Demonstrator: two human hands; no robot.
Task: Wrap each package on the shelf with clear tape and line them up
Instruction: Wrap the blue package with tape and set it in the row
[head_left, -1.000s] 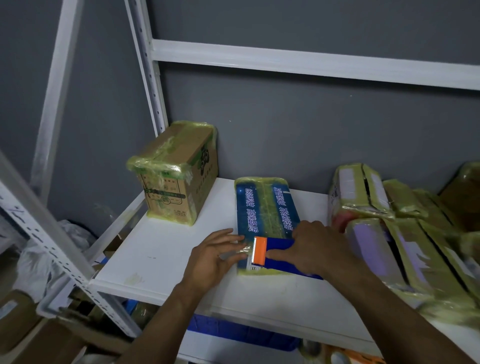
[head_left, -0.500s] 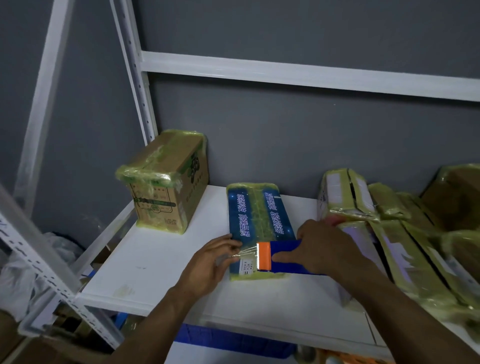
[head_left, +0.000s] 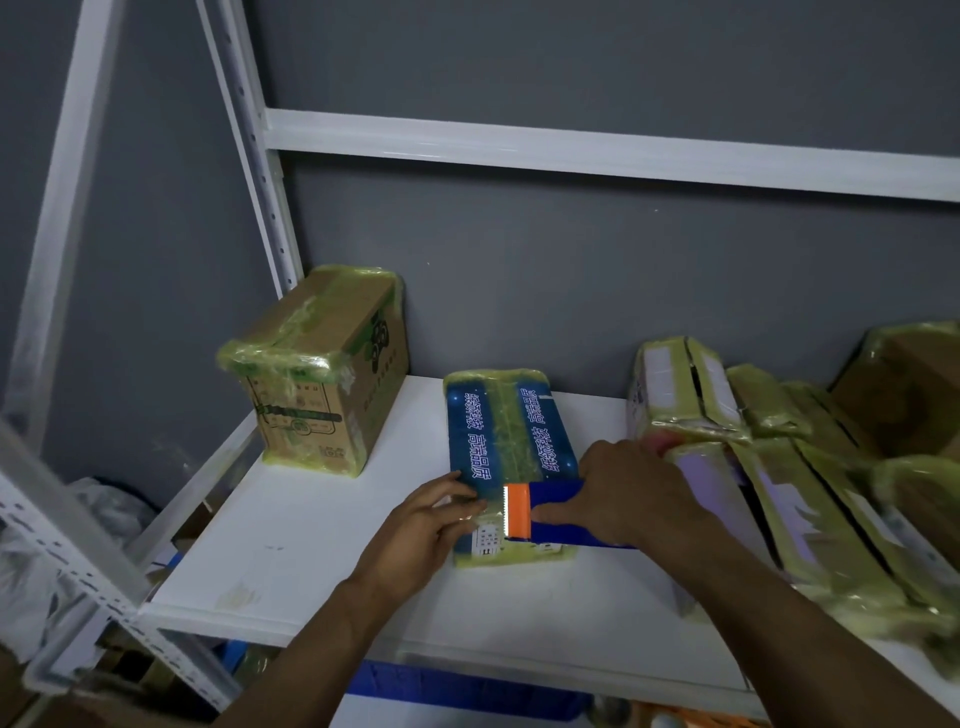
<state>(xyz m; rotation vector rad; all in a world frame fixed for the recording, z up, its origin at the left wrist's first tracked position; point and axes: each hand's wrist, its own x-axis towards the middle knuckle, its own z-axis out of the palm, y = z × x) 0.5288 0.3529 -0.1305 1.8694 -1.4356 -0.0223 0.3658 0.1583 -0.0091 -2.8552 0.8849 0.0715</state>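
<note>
A flat blue tape-wrapped package (head_left: 511, 447) is laid on the white shelf (head_left: 322, 545), between a brown cardboard box (head_left: 322, 374) at far left and piled wrapped packages (head_left: 779, 493) at right. Its near end is pressed by straight fingers of the left hand (head_left: 431, 525); a blue-and-orange tape dispenser (head_left: 540, 512) is gripped upon it by the right hand (head_left: 628, 493).

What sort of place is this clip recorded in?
Likely a storeroom or packing area: a white metal rack shelf against a bare grey wall, tape-wrapped packages piled at the right, and the right hand holding a tape dispenser on a blue package.
</note>
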